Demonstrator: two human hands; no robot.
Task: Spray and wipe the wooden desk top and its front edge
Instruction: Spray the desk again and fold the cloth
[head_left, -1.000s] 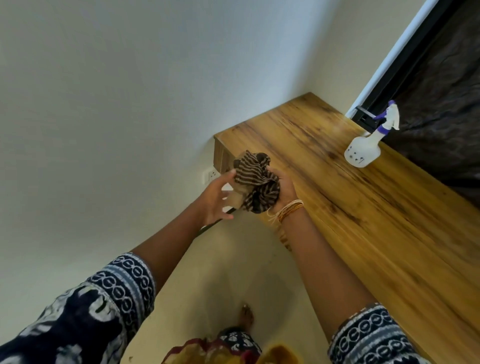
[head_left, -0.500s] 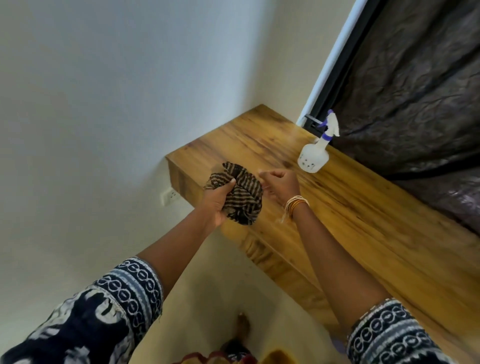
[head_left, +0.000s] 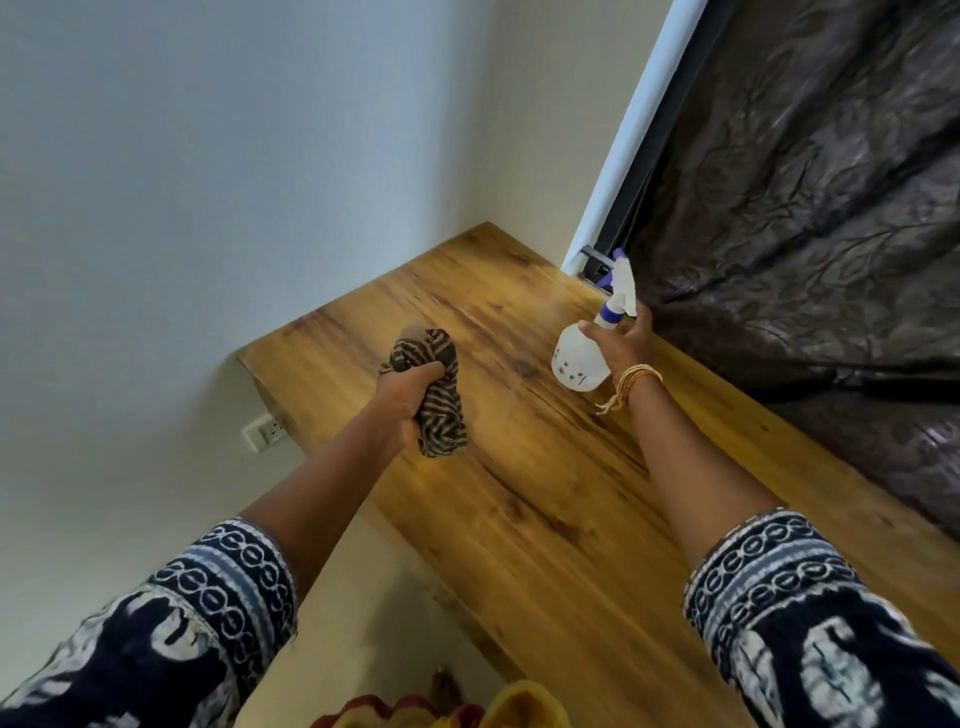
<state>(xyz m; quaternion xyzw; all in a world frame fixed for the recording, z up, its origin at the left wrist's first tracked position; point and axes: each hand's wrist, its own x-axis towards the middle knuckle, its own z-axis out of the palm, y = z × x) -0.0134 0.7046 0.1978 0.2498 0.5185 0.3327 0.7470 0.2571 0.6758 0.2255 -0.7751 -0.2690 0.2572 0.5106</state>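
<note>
The wooden desk top (head_left: 540, 499) runs from the corner of the room toward the lower right, its front edge (head_left: 415, 566) facing me. My left hand (head_left: 408, 397) is closed around a bunched brown striped cloth (head_left: 439, 410), held just above the desk's left part. A white spray bottle (head_left: 579, 353) with a purple collar stands near the back of the desk. My right hand (head_left: 623, 343) wraps around its neck from the right, the thumb across the front.
A dark crumpled curtain (head_left: 805, 208) hangs behind the desk on the right, beside a white window frame (head_left: 628, 135). A white wall (head_left: 208, 156) bounds the desk's left end, with a wall socket (head_left: 266, 430) under it. My foot (head_left: 444, 686) shows on the floor.
My right hand let go of the cloth and reached forward onto the spray bottle. The left hand kept the cloth and moved out over the desk. The view shifted right.
</note>
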